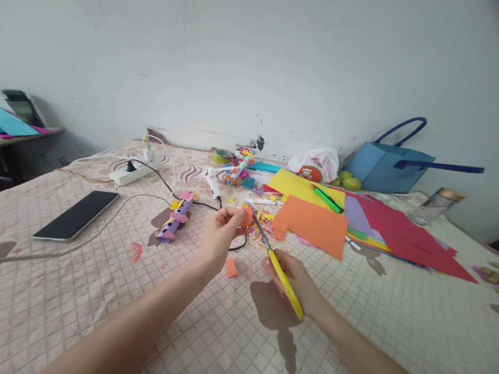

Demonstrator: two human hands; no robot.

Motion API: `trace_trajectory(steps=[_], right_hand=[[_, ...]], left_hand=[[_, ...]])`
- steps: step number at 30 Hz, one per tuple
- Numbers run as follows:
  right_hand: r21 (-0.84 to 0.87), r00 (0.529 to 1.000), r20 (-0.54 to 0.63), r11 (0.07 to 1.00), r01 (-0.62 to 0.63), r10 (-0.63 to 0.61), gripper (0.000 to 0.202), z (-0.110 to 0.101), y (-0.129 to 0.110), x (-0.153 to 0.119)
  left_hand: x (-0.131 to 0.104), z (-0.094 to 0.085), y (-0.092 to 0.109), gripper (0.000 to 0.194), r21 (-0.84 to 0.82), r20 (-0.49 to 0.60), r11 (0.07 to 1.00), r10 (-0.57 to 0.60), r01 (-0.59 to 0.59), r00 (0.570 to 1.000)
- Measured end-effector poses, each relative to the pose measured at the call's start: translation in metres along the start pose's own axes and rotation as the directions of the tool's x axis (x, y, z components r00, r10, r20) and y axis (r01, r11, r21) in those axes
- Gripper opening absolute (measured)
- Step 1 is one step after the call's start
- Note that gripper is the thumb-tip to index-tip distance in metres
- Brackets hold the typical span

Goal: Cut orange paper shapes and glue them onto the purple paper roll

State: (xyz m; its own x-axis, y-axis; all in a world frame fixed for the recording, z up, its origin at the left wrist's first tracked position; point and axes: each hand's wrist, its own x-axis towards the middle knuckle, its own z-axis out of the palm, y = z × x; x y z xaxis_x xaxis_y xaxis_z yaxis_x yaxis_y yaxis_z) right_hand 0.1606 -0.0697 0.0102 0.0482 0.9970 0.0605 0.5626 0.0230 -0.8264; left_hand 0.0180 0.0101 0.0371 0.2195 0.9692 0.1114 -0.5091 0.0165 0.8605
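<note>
Both our forearms enter from the bottom edge, nearest the lens. Our right hand (293, 278) has its fingers clamped through the yellow-handled scissors (277, 262); blades point away from us, tips at the orange foam piece (247, 215). We can't tell whether the blades are apart or together. Our left hand (222, 231) pinches that foam piece between thumb and fingertips, held just above the quilted bedspread (109, 301).

Outward from there: a small orange offcut (230, 267) lies on the spread just below the left wrist, with paper scraps scattered under the hands. To the right, an orange sheet (315, 222), then yellow, purple and red sheets fanned out, a green marker (327, 199) on the yellow one. Left of the hands sit a purple craft roll (176, 218), a glue gun (212, 183), a phone (76, 215) and a power strip (132, 174). A blue bag (386, 165) leans at the wall.
</note>
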Motion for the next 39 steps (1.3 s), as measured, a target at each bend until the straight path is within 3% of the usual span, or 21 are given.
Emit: trace_trajectory(steps=[26, 35, 39], right_hand=[[0.000, 1.000, -0.004, 1.000, -0.008, 0.008, 0.033, 0.000, 0.000, -0.001], [-0.009, 1.000, 0.010, 1.000, -0.017, 0.017, 0.035, 0.000, 0.003, -0.001], [0.063, 0.998, 0.042, 0.997, -0.055, 0.052, 0.036, 0.000, 0.007, 0.000]], left_hand=[[0.004, -0.002, 0.001, 0.020, 0.008, -0.027, 1.000, -0.003, 0.003, 1.000], [0.007, -0.004, 0.002, 0.020, -0.010, 0.005, 1.000, -0.009, 0.009, 1.000], [0.011, -0.007, 0.004, 0.020, -0.007, 0.038, 0.999, -0.035, 0.035, 0.999]])
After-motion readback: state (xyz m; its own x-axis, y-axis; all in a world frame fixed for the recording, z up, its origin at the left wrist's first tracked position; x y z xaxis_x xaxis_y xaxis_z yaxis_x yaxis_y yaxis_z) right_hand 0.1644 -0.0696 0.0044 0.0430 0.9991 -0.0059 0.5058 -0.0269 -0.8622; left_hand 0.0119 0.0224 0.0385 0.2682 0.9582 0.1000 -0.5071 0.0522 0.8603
